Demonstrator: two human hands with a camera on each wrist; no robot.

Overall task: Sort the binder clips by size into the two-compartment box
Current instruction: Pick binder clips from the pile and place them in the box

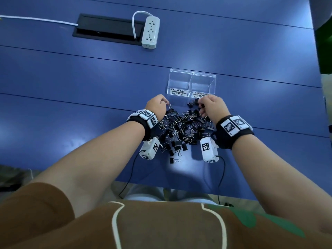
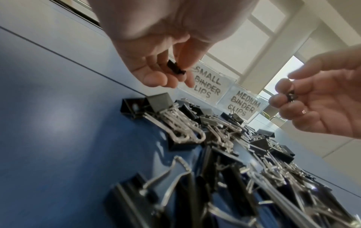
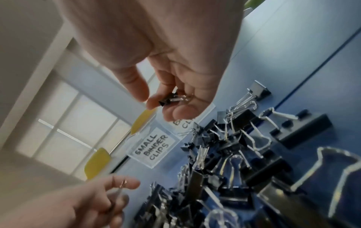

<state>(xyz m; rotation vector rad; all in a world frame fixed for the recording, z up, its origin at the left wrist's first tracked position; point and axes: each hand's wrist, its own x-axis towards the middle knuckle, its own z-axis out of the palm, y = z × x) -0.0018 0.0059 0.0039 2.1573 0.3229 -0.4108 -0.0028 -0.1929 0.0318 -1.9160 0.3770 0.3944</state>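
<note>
Left hand (image 1: pixel 156 105) pinching small clip (image 2: pixel 175 69), just short of box (image 1: pixel 191 83), "small" compartment straight ahead; right hand (image 1: pixel 212 106) likewise curled round another clip (image 3: pixel 171 98), above pile (image 1: pixel 183 130) on counter (image 1: pixel 71 87).

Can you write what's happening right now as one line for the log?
left hand: pinches small clip | right hand: holds small clip | box: both compartments empty | pile: unsorted

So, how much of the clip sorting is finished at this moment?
Nothing sorted yet: both compartments of the clear box look empty. In hand: the left hand and right hand each pinch one small clip. Left: the whole pile.
</note>
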